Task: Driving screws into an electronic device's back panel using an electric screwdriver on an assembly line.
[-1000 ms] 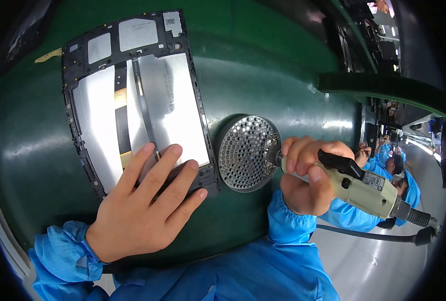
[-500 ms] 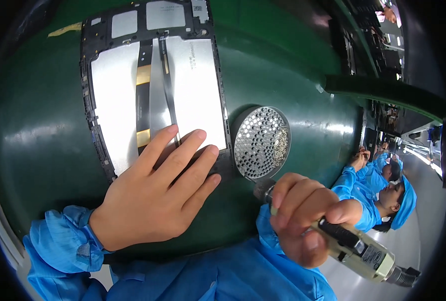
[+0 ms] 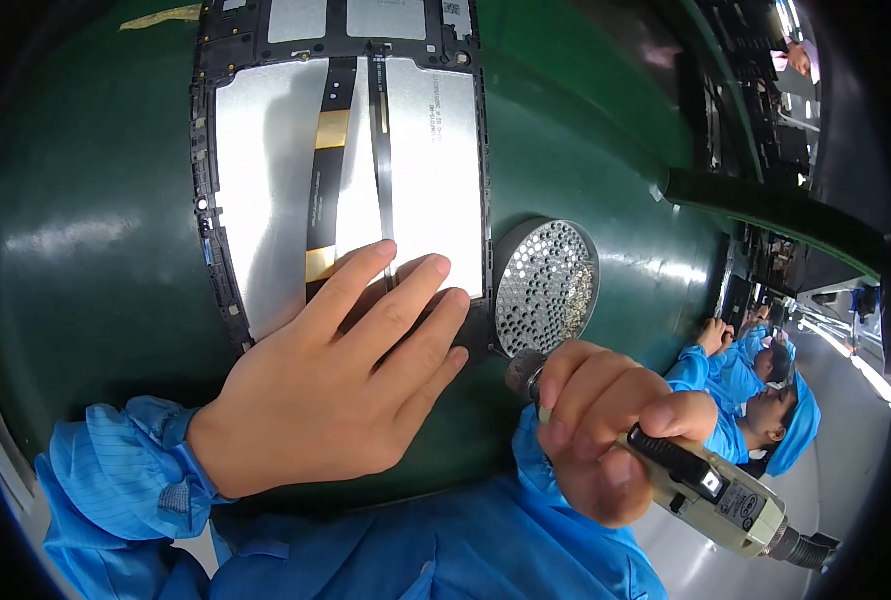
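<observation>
A flat black device frame (image 3: 233, 95) with silvery metal panels lies on the green mat, looking like a tablet with its back off. Two dark flex cables run down its middle, the wider flex cable (image 3: 327, 190) banded with gold. My left hand (image 3: 335, 380) rests flat with fingers spread over the near end of the frame. In my right hand (image 3: 615, 420) is a beige electric screwdriver (image 3: 730, 505), its knurled collar pointing toward a round screw dish (image 3: 545, 285). That dish has a perforated plate, with small screws gathered at its right side. The screwdriver's bit tip cannot be made out.
The green mat (image 3: 85, 300) covers the bench. A yellowish strip (image 3: 160, 17) lies at the far left. To the right a dark green bar (image 3: 765, 205) crosses the bench edge, and co-workers in blue (image 3: 755, 400) sit beyond.
The device frame, screw dish and my left hand appear shifted slightly right in the picture. My right hand still grips the screwdriver in nearly the same place.
</observation>
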`<state>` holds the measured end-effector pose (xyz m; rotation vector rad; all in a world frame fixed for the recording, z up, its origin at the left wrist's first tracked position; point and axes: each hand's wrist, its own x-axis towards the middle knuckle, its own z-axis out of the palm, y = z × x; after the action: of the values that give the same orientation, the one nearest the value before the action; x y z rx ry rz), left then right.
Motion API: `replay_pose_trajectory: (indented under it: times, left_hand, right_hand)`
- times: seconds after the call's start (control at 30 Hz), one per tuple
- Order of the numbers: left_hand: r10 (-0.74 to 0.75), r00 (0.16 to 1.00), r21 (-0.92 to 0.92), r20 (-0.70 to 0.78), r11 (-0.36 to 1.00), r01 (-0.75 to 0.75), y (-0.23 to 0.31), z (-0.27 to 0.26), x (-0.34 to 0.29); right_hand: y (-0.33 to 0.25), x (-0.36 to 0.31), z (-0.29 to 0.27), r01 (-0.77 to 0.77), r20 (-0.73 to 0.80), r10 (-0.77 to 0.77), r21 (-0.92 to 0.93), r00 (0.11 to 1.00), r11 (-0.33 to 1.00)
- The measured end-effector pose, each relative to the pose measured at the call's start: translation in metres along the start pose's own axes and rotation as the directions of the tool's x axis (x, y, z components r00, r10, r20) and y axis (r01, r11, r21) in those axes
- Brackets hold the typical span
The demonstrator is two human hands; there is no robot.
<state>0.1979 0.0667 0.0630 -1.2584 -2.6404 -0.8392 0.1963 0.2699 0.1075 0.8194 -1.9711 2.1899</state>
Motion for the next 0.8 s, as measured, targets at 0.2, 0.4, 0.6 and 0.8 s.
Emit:
replay_pose_trajectory:
  times: [0.2, 0.4, 0.6, 0.8]
  left_hand:
    - [0.007, 0.998, -0.001, 0.06, 1.0, -0.006, -0.006, -0.005, 0.0]
    - [-0.011, 0.997, 0.015, 0.074, 1.0, 0.01, -0.006, -0.011, -0.005]
    - [0.006, 0.999, -0.051, 0.041, 0.999, -0.004, -0.008, -0.006, 0.0]
    - [-0.006, 0.998, -0.039, 0.061, 0.999, 0.009, -0.007, -0.005, -0.002]
  right_hand:
    - [0.003, 0.004, 0.008, -0.02, -0.036, 0.02, 0.006, 0.999, 1.0]
    - [0.006, 0.006, 0.021, -0.041, -0.057, 0.037, -0.066, 0.998, 0.997]
    - [0.0, 0.004, -0.005, -0.043, -0.054, 0.044, 0.022, 0.998, 0.999]
    - [0.002, 0.0, -0.042, -0.013, -0.337, -0.03, -0.124, 0.941, 0.992]
